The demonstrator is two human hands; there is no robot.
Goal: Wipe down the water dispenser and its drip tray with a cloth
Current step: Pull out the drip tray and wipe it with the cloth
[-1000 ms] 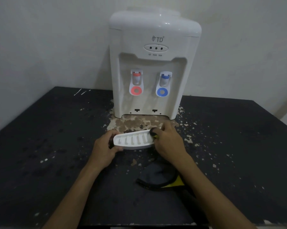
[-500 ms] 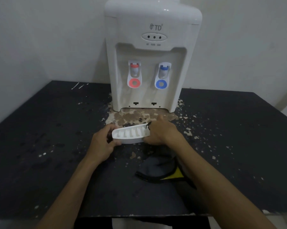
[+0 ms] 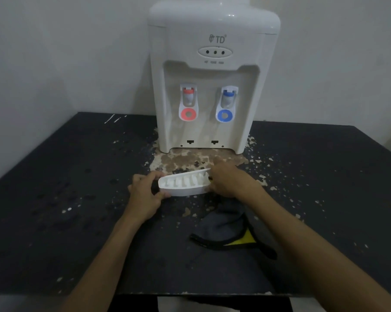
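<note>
A white water dispenser (image 3: 212,70) with a red tap and a blue tap stands at the back of a black table (image 3: 55,199). In front of it I hold the white slotted drip tray (image 3: 183,184), tilted, just above the table. My left hand (image 3: 146,194) grips the tray's left end. My right hand (image 3: 231,182) is closed at the tray's right end on a dark cloth (image 3: 223,224) with black and yellow trim. The cloth hangs down from that hand and lies on the table beneath my right forearm.
The table's black coating has flaked off in a brown patch (image 3: 190,159) right in front of the dispenser, with pale flecks scattered around. A pale wall stands behind. The table's front edge (image 3: 201,293) runs close to my body.
My right hand with the cloth has shifted slightly along the tray's right end. The view has dipped, so the dispenser sits higher in frame. The left hand keeps its grip.
</note>
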